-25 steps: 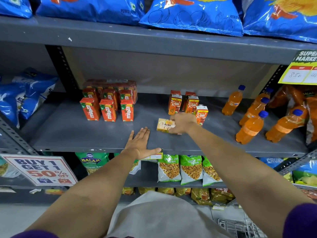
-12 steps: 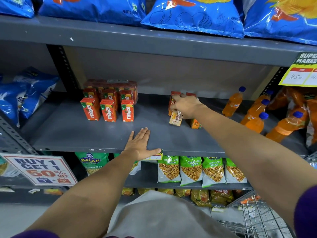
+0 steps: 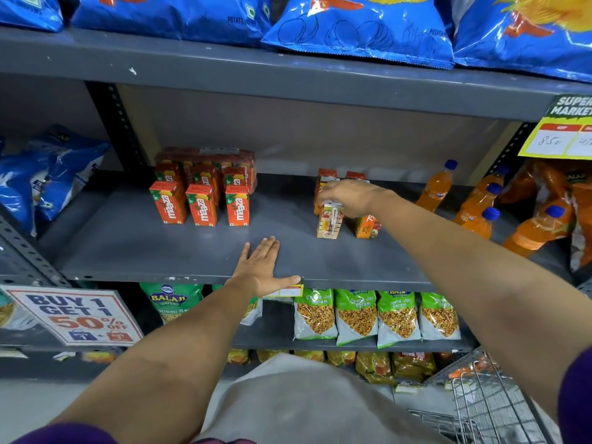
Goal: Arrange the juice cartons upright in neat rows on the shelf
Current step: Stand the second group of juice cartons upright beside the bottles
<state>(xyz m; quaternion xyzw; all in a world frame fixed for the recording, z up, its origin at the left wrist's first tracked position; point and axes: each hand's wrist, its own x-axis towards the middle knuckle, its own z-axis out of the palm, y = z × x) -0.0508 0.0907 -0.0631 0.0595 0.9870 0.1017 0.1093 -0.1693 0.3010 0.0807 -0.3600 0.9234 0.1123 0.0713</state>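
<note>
My right hand (image 3: 349, 197) grips the top of a small juice carton (image 3: 329, 223) that stands upright on the grey shelf (image 3: 192, 251), its straw side facing me. Beside it, to the right, stands another orange carton (image 3: 366, 227), partly under my wrist. More orange cartons (image 3: 326, 179) stand behind, mostly hidden by the hand. To the left, red mango-drink cartons (image 3: 201, 205) stand in neat rows. My left hand (image 3: 261, 267) lies flat and open on the shelf's front edge, holding nothing.
Orange soda bottles (image 3: 437, 187) stand and lean at the shelf's right. Blue chip bags (image 3: 355, 24) fill the shelf above, green snack packets (image 3: 355, 317) the one below. A wire trolley (image 3: 480, 408) is at the lower right. A promo sign (image 3: 73, 315) hangs at the left.
My right hand picked up a carton lying flat near the front, carried it back and stood it upright beside the other orange cartons. My left hand stayed flat on the shelf.
</note>
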